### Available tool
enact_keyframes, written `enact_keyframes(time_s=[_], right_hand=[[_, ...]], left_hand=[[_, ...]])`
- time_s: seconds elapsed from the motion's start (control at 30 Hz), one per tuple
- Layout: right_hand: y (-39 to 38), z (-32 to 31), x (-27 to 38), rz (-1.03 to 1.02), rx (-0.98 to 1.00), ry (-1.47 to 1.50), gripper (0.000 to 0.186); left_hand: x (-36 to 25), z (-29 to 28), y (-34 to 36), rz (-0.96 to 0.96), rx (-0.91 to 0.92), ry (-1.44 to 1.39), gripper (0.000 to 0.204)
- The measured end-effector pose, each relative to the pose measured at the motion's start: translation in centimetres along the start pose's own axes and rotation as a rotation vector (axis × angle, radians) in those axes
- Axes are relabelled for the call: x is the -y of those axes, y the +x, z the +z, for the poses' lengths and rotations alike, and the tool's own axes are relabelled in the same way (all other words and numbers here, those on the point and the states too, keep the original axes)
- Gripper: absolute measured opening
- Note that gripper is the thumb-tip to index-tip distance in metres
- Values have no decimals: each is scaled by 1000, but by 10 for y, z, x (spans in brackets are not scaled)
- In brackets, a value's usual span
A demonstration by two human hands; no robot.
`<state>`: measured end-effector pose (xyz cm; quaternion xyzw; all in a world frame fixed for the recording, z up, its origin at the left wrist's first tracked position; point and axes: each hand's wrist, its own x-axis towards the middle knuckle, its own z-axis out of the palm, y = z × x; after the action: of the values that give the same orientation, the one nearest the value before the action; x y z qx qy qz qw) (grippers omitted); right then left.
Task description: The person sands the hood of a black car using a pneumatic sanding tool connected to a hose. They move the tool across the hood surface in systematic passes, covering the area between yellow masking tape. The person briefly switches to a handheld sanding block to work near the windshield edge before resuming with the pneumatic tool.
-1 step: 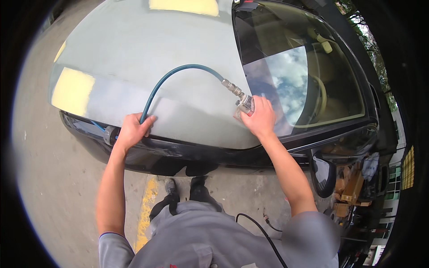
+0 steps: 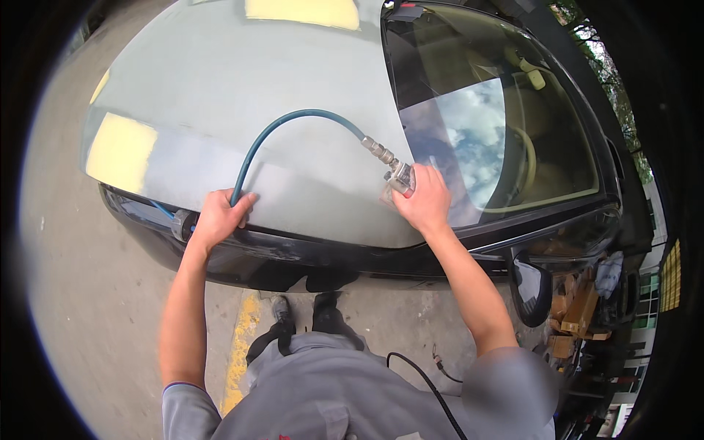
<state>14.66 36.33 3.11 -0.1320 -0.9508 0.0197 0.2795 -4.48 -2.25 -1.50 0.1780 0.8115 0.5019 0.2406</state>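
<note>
A teal hose [image 2: 315, 113] arches over a gray car hood [image 2: 198, 95] mid-frame, fingers of the left hand [image 2: 218, 218] gripping it, those of the right hand [image 2: 428, 199] clasping a metal tool [image 2: 400, 177].

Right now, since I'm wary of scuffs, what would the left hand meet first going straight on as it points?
Past its gripped teal hose, the left hand likely meets the grey car hood; depth there is unclear.

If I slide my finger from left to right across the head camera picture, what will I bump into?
Lower yellow patch, left hand, top of the blue hose, metal fitting, right hand, side mirror, cardboard boxes.
</note>
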Motion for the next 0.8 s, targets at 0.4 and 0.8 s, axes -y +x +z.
enact_keyframes(time_s=[0.4,0.8], right_hand=[[39,17,33,121,68,-26,43],[64,20,66,195,145,-22,33]], left_hand=[[-5,4,4,8,-13,9,44],[-1,4,4,13,-42,71,46]])
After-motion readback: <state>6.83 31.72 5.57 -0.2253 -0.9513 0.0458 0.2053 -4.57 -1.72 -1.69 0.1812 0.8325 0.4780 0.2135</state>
